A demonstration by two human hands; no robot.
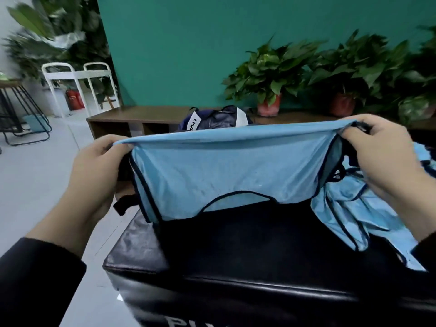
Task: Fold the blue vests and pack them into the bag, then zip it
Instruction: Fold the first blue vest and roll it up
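— Fingers (118, 147) doing what?
— Both pinch a blue vest (224, 171): left hand (94, 175), right hand (387, 159), holding it up over the black box (236, 256). More vests (349, 215) lie right. The bag (212, 119) sits behind.

Two hands (94, 166) (382, 156); two blue vests (224, 171) (349, 213); one bag (219, 118).

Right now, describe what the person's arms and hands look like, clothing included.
Both hands are bare: no gloves, rings or watch show. The left hand comes out of a long dark sleeve, black or nearly so, plain and unmarked, ending in a loose cuff short of the wrist. The right hand has only a sliver of the same dark cuff showing at the frame's edge.
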